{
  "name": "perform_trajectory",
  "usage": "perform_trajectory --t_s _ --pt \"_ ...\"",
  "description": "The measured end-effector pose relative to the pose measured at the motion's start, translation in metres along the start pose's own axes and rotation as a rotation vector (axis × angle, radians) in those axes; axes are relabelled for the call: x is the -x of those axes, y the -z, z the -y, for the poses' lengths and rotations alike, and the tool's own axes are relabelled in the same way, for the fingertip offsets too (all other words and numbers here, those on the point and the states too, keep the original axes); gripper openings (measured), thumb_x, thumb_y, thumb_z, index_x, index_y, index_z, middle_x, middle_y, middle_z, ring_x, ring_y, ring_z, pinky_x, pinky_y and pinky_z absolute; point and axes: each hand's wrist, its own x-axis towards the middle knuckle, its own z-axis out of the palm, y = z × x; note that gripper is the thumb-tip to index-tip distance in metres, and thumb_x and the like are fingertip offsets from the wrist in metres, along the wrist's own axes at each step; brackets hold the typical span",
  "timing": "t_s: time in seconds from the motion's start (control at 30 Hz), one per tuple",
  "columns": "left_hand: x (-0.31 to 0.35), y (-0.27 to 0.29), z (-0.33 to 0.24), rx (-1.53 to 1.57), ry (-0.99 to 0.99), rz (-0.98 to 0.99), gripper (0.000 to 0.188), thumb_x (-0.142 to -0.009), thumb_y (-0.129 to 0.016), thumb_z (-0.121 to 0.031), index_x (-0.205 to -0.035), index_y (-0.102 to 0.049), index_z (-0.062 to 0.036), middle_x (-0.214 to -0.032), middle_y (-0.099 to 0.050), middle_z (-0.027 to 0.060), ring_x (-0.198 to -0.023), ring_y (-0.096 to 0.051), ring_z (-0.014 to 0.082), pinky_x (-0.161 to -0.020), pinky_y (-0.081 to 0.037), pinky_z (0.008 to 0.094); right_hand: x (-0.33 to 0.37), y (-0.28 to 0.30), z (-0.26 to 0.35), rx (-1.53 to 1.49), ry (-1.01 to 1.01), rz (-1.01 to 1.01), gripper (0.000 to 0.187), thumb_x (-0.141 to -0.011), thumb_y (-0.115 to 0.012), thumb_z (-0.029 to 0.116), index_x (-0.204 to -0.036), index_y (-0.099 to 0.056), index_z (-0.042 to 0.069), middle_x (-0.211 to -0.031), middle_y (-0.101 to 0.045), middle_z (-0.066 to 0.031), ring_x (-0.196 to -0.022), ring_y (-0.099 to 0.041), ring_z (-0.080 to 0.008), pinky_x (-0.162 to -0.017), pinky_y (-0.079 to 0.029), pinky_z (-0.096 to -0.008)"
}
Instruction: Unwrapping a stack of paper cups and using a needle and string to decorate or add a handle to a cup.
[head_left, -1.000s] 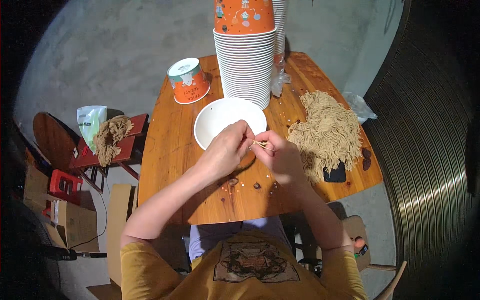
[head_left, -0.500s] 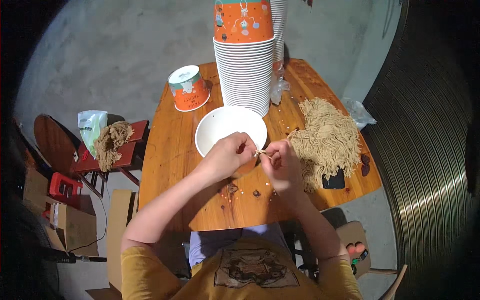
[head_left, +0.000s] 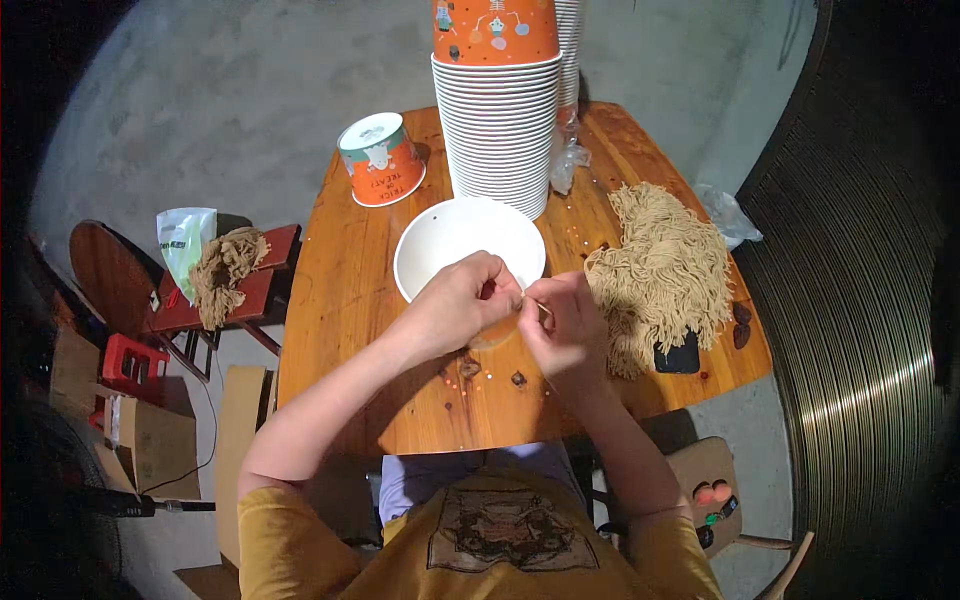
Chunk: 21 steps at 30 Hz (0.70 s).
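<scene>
Watched from afar: left hand [head_left: 462, 305] and right hand [head_left: 567, 322] both pinched thin tan string strand [head_left: 533, 309] just over white round paper bowl [head_left: 468, 243]; judged strand could slip, land among dark brown beads [head_left: 470, 369] on wooden table [head_left: 340, 300]; heap of tan string [head_left: 665, 270] close enough to snag.

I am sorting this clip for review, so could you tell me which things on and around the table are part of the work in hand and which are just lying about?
In use:
- left hand and right hand, pinching a tan string together
- white bowl under the hands
- heap of tan strings

Lying about:
- stack of paper bowls
- upturned orange bowl
- string bundle on the side stool
- cardboard box
</scene>
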Motion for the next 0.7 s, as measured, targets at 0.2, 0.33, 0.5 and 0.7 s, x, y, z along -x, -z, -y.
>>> perform_trajectory --t_s 0.2,0.33,0.5,0.7 --pt "0.0017 0.0000 0.0014 -0.064 -0.046 -0.033 0.015 -0.084 -0.061 -0.014 -0.085 -0.058 0.0010 -0.074 -0.057 0.0069 -0.069 -0.053 0.0145 -0.065 -0.046 0.0304 -0.0012 -0.0016 -0.0023 -0.283 -0.185 0.067 0.015 -0.077 -0.060 0.000 -0.087 -0.051 0.007 -0.078 -0.047 -0.0042 -0.059 -0.049 -0.0147 -0.054 -0.042 -0.0285" --pt "0.0007 0.0017 0.0019 -0.058 -0.001 0.013 0.014 -0.087 -0.061 -0.014 -0.091 -0.055 -0.0014 -0.075 -0.054 0.0000 -0.068 -0.048 0.0077 -0.062 -0.044 0.0250 0.0033 -0.0086 -0.0090 -0.486 -0.269 0.034 0.011 -0.079 -0.059 0.000 -0.084 -0.051 0.006 -0.074 -0.046 -0.0021 -0.059 -0.043 -0.0089 -0.053 -0.037 -0.0242" --pt "0.0017 0.0008 -0.0039 -0.117 -0.152 -0.035 0.011 -0.086 -0.060 -0.012 -0.090 -0.056 -0.0024 -0.079 -0.054 0.0021 -0.070 -0.048 0.0105 -0.065 -0.044 0.0265 0.0025 -0.0057 -0.0044 -0.491 -0.348 0.079 0.009 -0.082 -0.059 0.000 -0.085 -0.052 0.005 -0.074 -0.046 -0.0019 -0.059 -0.043 -0.0087 -0.054 -0.037 -0.0249" --pt "-0.0001 -0.0043 0.0027 -0.404 -0.408 -0.170 0.011 -0.087 -0.058 -0.011 -0.091 -0.055 -0.0012 -0.076 -0.052 0.0029 -0.071 -0.051 0.0126 -0.065 -0.044 0.0282 0.0002 -0.0051 -0.0008 -0.371 -0.235 0.042 0.012 -0.081 -0.060 -0.001 -0.086 -0.052 0.006 -0.073 -0.046 -0.0029 -0.058 -0.044 -0.0105 -0.053 -0.038 -0.0264"
